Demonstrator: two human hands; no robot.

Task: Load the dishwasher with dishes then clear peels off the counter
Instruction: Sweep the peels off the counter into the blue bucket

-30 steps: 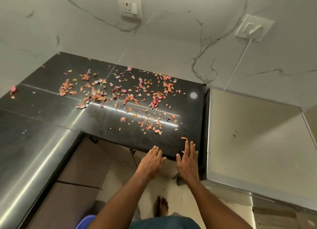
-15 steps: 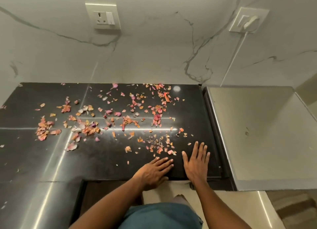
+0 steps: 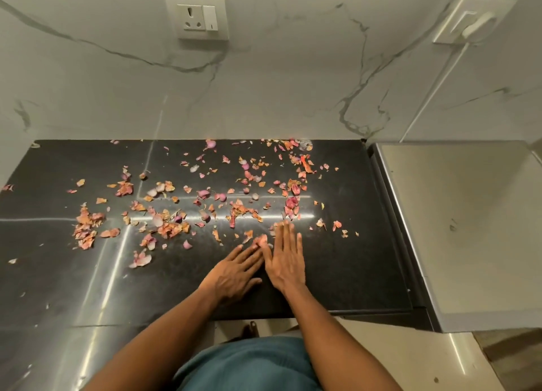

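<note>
Pink and orange onion peels (image 3: pixel 234 211) lie scattered over the black stone counter (image 3: pixel 337 273), thickest across its middle and left. My left hand (image 3: pixel 234 273) lies flat on the counter with straight fingers, its tips touching a few peels. My right hand (image 3: pixel 286 258) lies flat beside it, fingers straight and reaching into the peels near the counter's middle. The two hands touch side by side. No dishes or dishwasher door are in view.
A grey appliance top (image 3: pixel 469 229) adjoins the counter on the right. The marble wall behind carries a socket (image 3: pixel 196 16) and a plugged-in outlet (image 3: pixel 472 21) with a white cable. The counter continues along the left.
Both hands have slid forward from the counter's front edge into the peels and closed together. The view has swung to face the counter squarely.
</note>
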